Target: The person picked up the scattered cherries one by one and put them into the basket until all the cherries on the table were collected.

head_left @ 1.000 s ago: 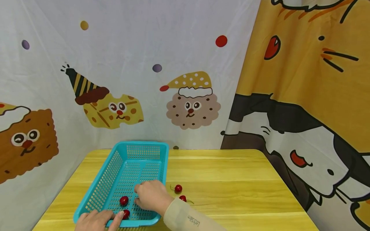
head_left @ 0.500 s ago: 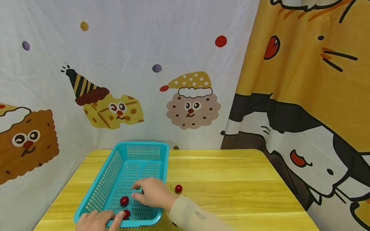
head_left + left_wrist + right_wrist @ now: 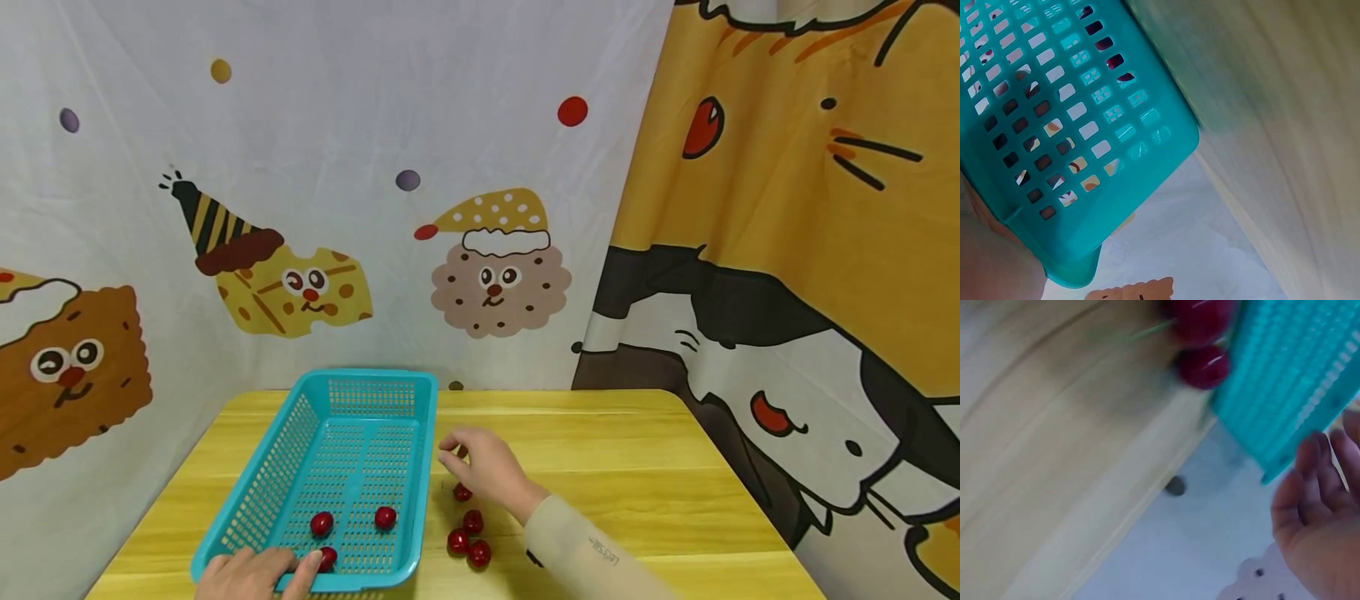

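A turquoise basket point(image 3: 429, 433) stands on the left of the table, with three red cherries point(image 3: 386, 518) on its floor. My left hand point(image 3: 251, 575) holds the basket's front rim, the thumb beside the nearest cherry point(image 3: 327, 559). Dark red shows through the basket's holes in the left wrist view. Right of the basket, my right hand point(image 3: 491, 471) hovers over the table with loosely bent fingers. In the right wrist view nothing shows in its fingers point(image 3: 1310, 456). Just below that hand lies a cherry point(image 3: 462, 492), partly covered; several more cherries point(image 3: 458, 542) lie nearer.
The yellow wood-grain table point(image 3: 600, 483) extends to the right of the hands. Behind its far edge hangs a white cloth point(image 3: 322, 125) with cartoon prints. An orange curtain point(image 3: 750, 192) with cartoon animals hangs at the right.
My right hand has let go of a cherry in the basket and moved out, rightward, above the table. Cherries its arm covered now show. My left hand stays on the rim.
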`<state>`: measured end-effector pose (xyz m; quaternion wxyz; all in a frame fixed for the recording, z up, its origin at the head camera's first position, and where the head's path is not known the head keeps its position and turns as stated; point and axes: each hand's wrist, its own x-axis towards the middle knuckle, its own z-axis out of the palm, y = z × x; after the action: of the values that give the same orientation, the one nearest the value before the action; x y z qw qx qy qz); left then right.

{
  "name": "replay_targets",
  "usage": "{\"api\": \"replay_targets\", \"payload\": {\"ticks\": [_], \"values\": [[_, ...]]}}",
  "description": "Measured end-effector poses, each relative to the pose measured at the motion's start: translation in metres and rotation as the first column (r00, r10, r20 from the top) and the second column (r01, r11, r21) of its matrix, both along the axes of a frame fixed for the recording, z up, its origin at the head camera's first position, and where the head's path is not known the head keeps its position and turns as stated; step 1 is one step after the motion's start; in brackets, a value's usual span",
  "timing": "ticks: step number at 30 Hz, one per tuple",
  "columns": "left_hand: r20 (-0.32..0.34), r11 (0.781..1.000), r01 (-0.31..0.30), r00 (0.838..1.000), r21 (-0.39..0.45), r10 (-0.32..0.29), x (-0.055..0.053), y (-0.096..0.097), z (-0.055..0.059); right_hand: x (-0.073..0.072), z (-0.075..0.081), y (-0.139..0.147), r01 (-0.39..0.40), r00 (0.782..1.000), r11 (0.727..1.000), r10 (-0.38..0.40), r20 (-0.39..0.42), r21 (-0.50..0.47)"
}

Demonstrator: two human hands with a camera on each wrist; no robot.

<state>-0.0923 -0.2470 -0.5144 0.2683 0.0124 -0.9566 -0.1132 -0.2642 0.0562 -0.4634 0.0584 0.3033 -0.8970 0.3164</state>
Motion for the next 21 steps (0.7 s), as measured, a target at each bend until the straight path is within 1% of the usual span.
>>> {"api": "replay_targets", "payload": {"ticks": [4, 6, 9, 13, 16, 21], "values": [[-0.012, 1.0, -0.001, 1.0, 0.003, 0.001, 0.0, 0.001, 0.0, -0.006, -0.012, 0.02, 0.0, 0.999, 0.989, -0.007, 0.044, 0.145], [-0.019, 1.0, -0.001, 1.0, 0.003, 0.001, 0.0, 0.001, 0.0, -0.006, -0.018, 0.027, -0.018, 0.999, 0.982, 0.008, 0.054, 0.186], [-0.024, 1.0, 0.002, 1.0, 0.005, -0.002, 0.0, 0.001, 0.001, -0.005, -0.024, 0.033, -0.043, 0.997, 0.975, 0.028, 0.074, 0.216], [0.024, 1.0, -0.002, 1.0, 0.015, 0.001, 0.001, 0.001, 0.002, -0.004, -0.03, 0.037, -0.064, 0.995, 0.969, 0.043, 0.092, 0.237], [0.045, 1.0, -0.006, 0.999, 0.016, 0.005, 0.002, 0.001, 0.002, -0.004, -0.034, 0.038, -0.076, 0.995, 0.964, 0.055, 0.088, 0.256], [0.033, 1.0, -0.01, 0.999, 0.011, 0.01, 0.002, 0.001, 0.002, -0.003, -0.039, 0.039, -0.089, 0.995, 0.958, 0.072, 0.073, 0.272]]}}
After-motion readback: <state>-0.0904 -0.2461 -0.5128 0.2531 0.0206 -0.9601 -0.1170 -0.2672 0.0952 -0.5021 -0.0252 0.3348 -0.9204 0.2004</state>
